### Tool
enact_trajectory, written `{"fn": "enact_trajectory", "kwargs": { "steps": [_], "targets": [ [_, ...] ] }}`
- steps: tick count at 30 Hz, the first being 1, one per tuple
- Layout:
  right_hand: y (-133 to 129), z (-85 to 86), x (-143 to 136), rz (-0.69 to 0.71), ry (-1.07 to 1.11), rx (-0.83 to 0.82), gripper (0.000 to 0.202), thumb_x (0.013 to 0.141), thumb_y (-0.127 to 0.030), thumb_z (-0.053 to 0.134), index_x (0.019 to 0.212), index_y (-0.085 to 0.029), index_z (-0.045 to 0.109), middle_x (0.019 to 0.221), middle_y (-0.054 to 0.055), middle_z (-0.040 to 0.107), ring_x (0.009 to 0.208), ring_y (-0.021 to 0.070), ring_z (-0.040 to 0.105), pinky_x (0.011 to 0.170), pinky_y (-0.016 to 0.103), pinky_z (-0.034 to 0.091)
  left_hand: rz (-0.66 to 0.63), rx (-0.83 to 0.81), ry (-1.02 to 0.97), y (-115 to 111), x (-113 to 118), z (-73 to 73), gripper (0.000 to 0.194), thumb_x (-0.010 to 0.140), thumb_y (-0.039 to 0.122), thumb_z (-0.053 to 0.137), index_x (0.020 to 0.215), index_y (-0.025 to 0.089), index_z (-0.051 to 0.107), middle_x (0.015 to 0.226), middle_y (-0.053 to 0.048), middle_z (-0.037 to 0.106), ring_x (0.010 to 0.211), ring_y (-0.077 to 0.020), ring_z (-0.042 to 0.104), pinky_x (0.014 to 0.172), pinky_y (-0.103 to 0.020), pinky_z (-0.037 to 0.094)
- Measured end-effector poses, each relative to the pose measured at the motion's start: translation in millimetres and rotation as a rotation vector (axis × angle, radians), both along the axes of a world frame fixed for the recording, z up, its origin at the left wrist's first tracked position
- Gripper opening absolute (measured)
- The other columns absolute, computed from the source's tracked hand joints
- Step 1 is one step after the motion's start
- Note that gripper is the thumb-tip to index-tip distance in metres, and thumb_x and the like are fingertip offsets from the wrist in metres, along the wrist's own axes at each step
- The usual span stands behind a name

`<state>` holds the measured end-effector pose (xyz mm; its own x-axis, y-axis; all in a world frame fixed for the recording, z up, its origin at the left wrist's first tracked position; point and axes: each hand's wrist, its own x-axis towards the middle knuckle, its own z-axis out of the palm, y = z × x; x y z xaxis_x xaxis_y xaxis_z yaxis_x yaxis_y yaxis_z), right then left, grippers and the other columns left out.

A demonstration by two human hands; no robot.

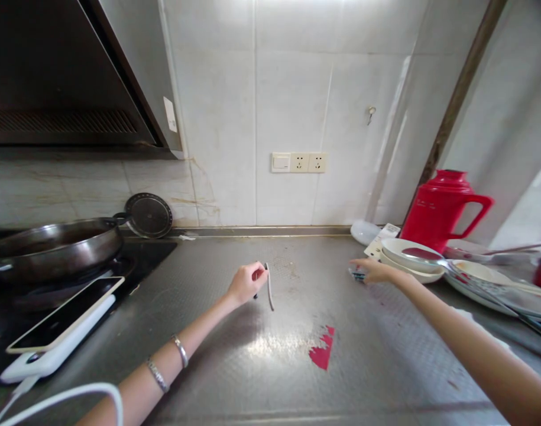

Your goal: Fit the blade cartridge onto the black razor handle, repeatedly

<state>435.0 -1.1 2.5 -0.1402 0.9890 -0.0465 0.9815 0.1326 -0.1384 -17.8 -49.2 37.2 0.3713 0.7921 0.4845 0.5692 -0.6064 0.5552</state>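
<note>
My left hand (247, 281) is closed in a pinch above the middle of the steel counter (235, 373). From its fingertips hangs a thin pale cord (271, 291), slightly curved. A bit of something dark also shows below the fingers, too small to name. Over at the right, my right hand (373, 270) is low at the counter, its fingers closed on a small shiny object (357, 274) with dark and bluish parts. The hand covers some of that object, and its kind is unclear. A torn red patch (323, 350) lies on the counter between my forearms.
At right stand a red thermos jug (439, 210), stacked white bowls (392, 266) and a plate with utensils. On the left, a steel pan (52, 245) sits on the black cooktop (152, 260), near a phone (68, 310) on a white power bank (64, 349) with a cable.
</note>
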Motion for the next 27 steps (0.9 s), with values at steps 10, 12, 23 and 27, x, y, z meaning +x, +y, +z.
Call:
{"fn": "enact_trajectory", "kwargs": {
  "steps": [10, 12, 23, 27],
  "targets": [
    [-12, 32.1, -70, 0.165, 0.166, 0.113, 0.086, 0.053, -0.015, 0.059, 0.135, -0.008, 0.032, 0.104, 0.014, 0.059, 0.096, 0.0254, 0.055, 0.087, 0.035, 0.041, -0.115, 0.182, 0.370, -16, 9, 13.7, 0.016, 0.081, 0.028, 0.051, 0.089, 0.019, 0.061, 0.091, -0.005, 0.062, 0.094, -0.0186, 0.051, 0.082, -0.028, 0.040],
    [-18, 38.5, -95, 0.224, 0.187, 0.118, 0.090, 0.054, -0.014, 0.059, 0.138, -0.007, 0.026, 0.106, 0.014, 0.057, 0.097, 0.0241, 0.054, 0.089, 0.035, 0.040, -0.136, 0.192, 0.391, -16, 13, 13.7, 0.021, 0.081, 0.029, 0.052, 0.095, 0.017, 0.060, 0.096, -0.007, 0.062, 0.097, -0.0196, 0.050, 0.087, -0.030, 0.039],
    [-64, 54.0, -214, 0.530, 0.209, 0.059, 0.094, 0.057, -0.013, 0.062, 0.141, -0.015, 0.020, 0.127, 0.017, 0.045, 0.115, 0.0282, 0.045, 0.092, 0.038, 0.037, -0.138, 0.130, 0.397, -13, 31, 9.4, 0.043, 0.071, 0.044, 0.063, 0.103, 0.016, 0.061, 0.104, -0.008, 0.063, 0.100, -0.0229, 0.051, 0.090, -0.033, 0.038],
    [-74, 50.5, -234, 0.592, 0.179, 0.060, 0.092, 0.060, -0.018, 0.062, 0.141, -0.013, 0.020, 0.128, 0.020, 0.045, 0.116, 0.0294, 0.044, 0.092, 0.039, 0.038, -0.158, 0.081, 0.453, -16, 38, 3.4, 0.049, 0.065, 0.042, 0.067, 0.107, 0.019, 0.059, 0.108, -0.007, 0.061, 0.103, -0.0245, 0.049, 0.094, -0.034, 0.034]
  ]
}}
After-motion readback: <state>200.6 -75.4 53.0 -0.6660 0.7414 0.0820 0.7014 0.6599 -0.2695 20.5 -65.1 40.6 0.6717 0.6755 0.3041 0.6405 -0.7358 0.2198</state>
